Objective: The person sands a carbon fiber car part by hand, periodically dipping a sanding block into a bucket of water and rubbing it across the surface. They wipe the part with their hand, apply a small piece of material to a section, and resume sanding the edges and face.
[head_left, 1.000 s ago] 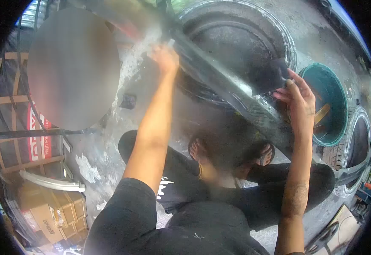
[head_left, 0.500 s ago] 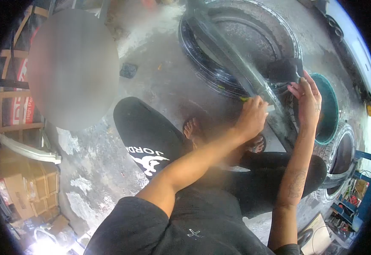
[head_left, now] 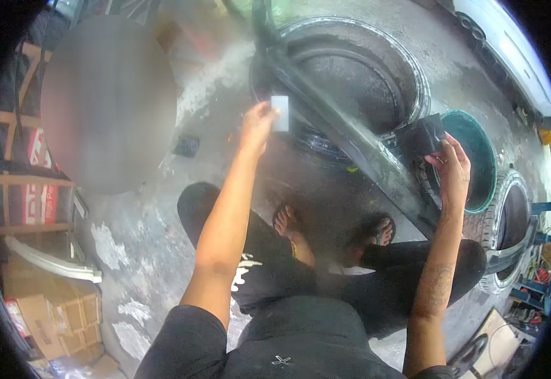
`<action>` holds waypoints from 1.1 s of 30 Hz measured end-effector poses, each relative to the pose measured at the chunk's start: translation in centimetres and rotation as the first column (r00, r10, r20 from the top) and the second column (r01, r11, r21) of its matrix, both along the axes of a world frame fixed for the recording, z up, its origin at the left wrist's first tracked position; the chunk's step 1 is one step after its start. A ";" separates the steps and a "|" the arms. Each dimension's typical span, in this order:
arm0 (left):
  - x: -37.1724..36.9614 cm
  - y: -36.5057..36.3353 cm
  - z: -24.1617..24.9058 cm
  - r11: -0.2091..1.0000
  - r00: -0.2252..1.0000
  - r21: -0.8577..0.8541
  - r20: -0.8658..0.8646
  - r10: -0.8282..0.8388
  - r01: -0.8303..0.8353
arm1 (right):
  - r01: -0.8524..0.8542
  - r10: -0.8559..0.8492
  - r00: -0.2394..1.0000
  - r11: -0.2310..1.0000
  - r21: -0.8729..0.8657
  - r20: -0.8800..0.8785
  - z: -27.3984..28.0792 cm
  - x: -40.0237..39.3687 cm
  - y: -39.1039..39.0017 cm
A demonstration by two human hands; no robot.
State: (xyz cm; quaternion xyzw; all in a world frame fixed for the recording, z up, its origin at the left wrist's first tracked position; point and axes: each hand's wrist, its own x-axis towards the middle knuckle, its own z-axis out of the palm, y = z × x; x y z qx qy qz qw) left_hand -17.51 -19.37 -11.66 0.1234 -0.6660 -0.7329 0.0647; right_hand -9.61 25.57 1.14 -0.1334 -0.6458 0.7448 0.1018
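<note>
My left hand has swung leftward; pinches a pale piece beside the long dark strip (shiny, slanting across the tire in view). Right hand pinches black sheet, near teal bucket.

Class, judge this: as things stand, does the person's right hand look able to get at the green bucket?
Probably yes. The right hand is right beside the green bucket, with nothing visible blocking its open top, though the fingers are occupied with a dark sheet.
</note>
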 end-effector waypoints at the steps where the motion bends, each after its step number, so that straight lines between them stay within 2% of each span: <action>1: -0.4 -0.1 0.4 1.000 1.000 -0.018 -0.005 -0.013 0.013 | -0.017 0.017 1.000 1.000 -0.008 -0.014 -0.1 -0.3 0.0; 3: -1.3 -0.7 1.3 0.995 0.996 -0.093 0.084 -0.016 0.024 | -0.031 0.030 0.999 0.999 -0.039 -0.030 -0.3 -1.2 0.0; 4: -2.7 -1.4 0.8 0.938 1.000 -0.345 0.026 -0.006 0.014 | -0.027 0.025 0.999 0.998 -0.048 -0.031 -0.4 -1.6 0.0; 5: -4.5 -2.5 0.6 0.931 1.000 -0.364 0.026 -0.009 0.018 | -0.024 0.022 0.999 0.998 -0.056 -0.030 -0.4 -1.9 -0.1; 6: -5.9 -3.2 1.4 0.748 0.989 -0.658 -0.148 -0.016 -0.087 | -0.021 0.019 0.999 0.998 -0.060 -0.029 -0.4 -2.2 -0.1; 7: -7.6 -3.8 1.3 0.479 0.950 -0.848 -0.301 -0.086 -0.225 | -0.017 0.015 1.000 0.997 -0.076 -0.023 -0.5 -2.4 -0.2; 8: -10.1 -4.0 1.2 0.434 0.883 -0.818 -0.459 -0.094 -0.378 | -0.019 0.018 1.000 0.998 -0.067 -0.023 -0.5 -2.6 -0.3; 9: -12.4 -4.7 0.8 0.426 0.886 -0.826 -0.451 -0.104 -0.370 | -0.020 0.019 1.000 0.998 -0.055 -0.023 -0.7 -2.7 -0.2; 11: -15.7 -5.9 0.5 0.185 0.864 -0.879 -0.471 -0.181 -0.440 | -0.009 0.009 1.000 0.998 -0.062 -0.010 -1.2 -2.8 0.3; 15: -17.2 -4.3 0.1 0.154 0.914 -0.924 -0.372 -0.161 -0.349 | 0.012 -0.012 1.000 0.999 -0.042 0.008 -1.4 -2.7 1.0; 17: -16.4 -3.9 -0.3 0.258 0.909 -0.901 -0.393 -0.142 -0.349 | 0.016 -0.016 1.000 0.999 -0.033 0.026 -1.5 -2.1 1.5; 20: -14.2 -2.6 -1.8 0.276 0.897 -0.881 -0.426 -0.114 -0.384 | 0.000 0.001 1.000 0.996 -0.086 0.014 -1.8 -1.9 2.3; 21: -13.1 -1.6 -2.4 0.284 0.890 -0.865 -0.450 -0.075 -0.414 | -0.001 0.003 1.000 0.996 -0.093 0.024 -1.9 -1.9 2.3; 25: -7.5 3.6 -1.7 0.355 0.947 -0.888 -0.321 -0.026 -0.292 | -0.002 0.002 1.000 0.995 -0.098 -0.004 -1.6 -2.0 1.7; 26: -5.7 5.7 -1.2 0.405 0.950 -0.868 -0.314 0.005 -0.288 | -0.017 0.014 0.999 0.995 -0.101 -0.029 -1.1 -2.0 1.2; 31: 2.6 14.7 -1.3 0.472 0.955 -0.849 -0.293 -0.046 -0.238 | -0.068 0.058 0.994 0.991 -0.114 -0.089 0.6 -1.7 -0.9; 32: 4.4 16.9 -0.6 0.422 0.971 -0.884 -0.236 -0.031 -0.201 | -0.085 0.075 0.993 0.990 -0.112 -0.096 0.5 -2.0 -0.9; 33: 6.2 18.3 -0.6 0.417 0.967 -0.894 -0.231 -0.111 -0.166 | -0.111 0.099 0.989 0.988 -0.111 -0.106 0.2 -2.2 -0.7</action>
